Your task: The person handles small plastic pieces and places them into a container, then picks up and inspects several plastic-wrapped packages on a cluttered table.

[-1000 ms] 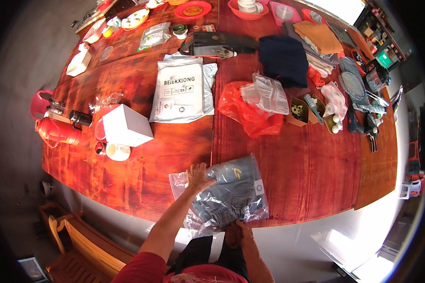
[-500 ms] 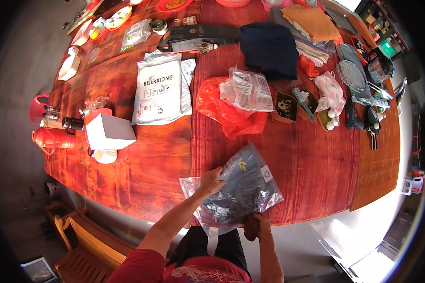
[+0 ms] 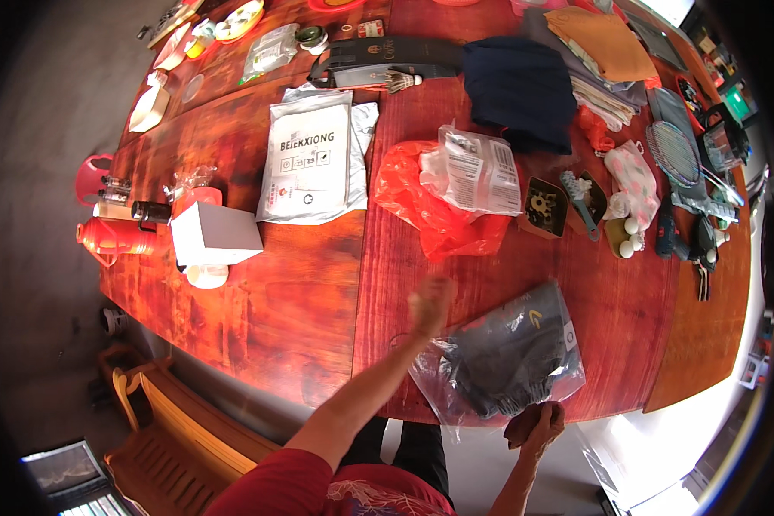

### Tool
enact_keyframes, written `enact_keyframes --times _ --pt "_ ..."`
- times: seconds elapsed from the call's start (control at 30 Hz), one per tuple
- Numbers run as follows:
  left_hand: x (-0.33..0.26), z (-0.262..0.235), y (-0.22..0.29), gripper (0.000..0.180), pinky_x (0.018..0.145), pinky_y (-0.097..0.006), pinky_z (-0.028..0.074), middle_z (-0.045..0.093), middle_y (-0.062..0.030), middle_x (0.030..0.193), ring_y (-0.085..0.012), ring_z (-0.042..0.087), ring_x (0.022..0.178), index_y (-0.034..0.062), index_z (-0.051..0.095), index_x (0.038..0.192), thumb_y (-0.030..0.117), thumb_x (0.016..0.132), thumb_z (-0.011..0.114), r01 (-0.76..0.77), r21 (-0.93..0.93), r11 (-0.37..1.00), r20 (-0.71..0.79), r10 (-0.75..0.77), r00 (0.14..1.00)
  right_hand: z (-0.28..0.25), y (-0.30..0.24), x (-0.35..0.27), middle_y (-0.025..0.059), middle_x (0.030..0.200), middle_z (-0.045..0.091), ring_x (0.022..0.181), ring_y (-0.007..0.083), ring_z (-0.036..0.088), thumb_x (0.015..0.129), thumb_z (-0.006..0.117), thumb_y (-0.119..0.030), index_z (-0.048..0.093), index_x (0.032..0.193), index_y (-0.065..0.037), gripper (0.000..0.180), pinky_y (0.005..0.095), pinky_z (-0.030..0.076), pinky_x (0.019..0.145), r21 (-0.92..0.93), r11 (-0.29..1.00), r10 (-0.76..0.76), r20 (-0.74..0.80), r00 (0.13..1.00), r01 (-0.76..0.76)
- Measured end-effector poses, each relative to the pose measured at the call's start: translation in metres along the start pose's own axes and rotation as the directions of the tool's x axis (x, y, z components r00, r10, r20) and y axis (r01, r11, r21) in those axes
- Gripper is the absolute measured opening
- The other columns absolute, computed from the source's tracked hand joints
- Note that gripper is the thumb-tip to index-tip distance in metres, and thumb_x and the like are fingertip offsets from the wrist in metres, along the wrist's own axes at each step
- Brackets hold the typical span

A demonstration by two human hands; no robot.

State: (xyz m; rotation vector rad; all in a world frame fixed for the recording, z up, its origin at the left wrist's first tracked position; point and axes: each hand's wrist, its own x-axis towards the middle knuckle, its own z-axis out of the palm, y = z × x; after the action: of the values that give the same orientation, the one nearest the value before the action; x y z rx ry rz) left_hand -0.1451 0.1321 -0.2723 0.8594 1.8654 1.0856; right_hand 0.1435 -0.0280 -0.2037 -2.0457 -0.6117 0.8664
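A clear plastic bag [image 3: 444, 389] with a dark folded garment [image 3: 512, 354] inside lies at the table's near edge. The garment bears a small yellow mark, and a white label shows on its right side. My right hand [image 3: 545, 421] is closed on a small dark brown item [image 3: 523, 425] at the bag's near right corner; its kind is unclear. Above and left of the bag, my left hand [image 3: 432, 307] is apart from it, over the table. Motion smears its fingers.
Beyond my hands lie a red plastic bag [image 3: 404, 185] and a white-and-grey package [image 3: 308, 168]. A white box [image 3: 215, 234] and a red flask [image 3: 116, 236] stand left. Small open boxes [image 3: 543, 209], eggs [image 3: 628, 248] and a badminton racket [image 3: 675, 155] lie right.
My left hand has let go of the clear bag and moved up, away from it. The bag has shifted right, and my right hand has moved right with the brown item. The view has also shifted.
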Motion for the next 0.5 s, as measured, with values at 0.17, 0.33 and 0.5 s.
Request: enact_keyframes --times 0.17,0.33,0.5 --pt "0.103 -0.129 -0.014 0.017 0.054 -0.030 0.050 0.062 -0.0088 0.089 -0.0182 0.061 0.067 0.0000 0.057 0.100 0.009 0.086 0.053 0.024 -0.434 0.900 -0.358 -0.197 0.913 0.040 -0.011 -0.020 0.0014 0.079 0.056 0.074 0.0102 0.052 0.086 0.056 -0.008 0.058 0.091 -0.003 0.007 0.0257 0.044 0.068 -0.110 0.979 -0.140 0.247 0.959 0.171" --pt "0.168 -0.209 -0.037 0.021 0.068 -0.033 0.055 0.061 -0.0123 0.098 -0.0234 0.065 0.080 -0.0025 0.054 0.103 0.013 0.089 0.054 0.075 -0.676 0.733 -0.327 -0.389 0.861 0.115 -0.037 -0.063 0.0071 0.076 0.055 0.068 0.0184 0.055 0.076 0.063 -0.001 0.060 0.088 -0.003 0.012 0.0300 0.044 0.062 -0.143 0.915 -0.253 0.526 0.812 0.377" --pt "0.205 -0.223 -0.044 0.019 0.062 -0.036 0.055 0.063 -0.0092 0.085 -0.0206 0.063 0.069 0.0001 0.057 0.096 0.013 0.083 0.065 0.229 -0.770 0.595 -0.203 -0.569 0.797 0.163 -0.040 -0.091 0.0049 0.072 0.054 0.063 0.0137 0.052 0.075 0.064 0.000 0.060 0.087 -0.004 0.014 0.0267 0.042 0.059 -0.086 0.915 -0.281 0.568 0.774 0.395"
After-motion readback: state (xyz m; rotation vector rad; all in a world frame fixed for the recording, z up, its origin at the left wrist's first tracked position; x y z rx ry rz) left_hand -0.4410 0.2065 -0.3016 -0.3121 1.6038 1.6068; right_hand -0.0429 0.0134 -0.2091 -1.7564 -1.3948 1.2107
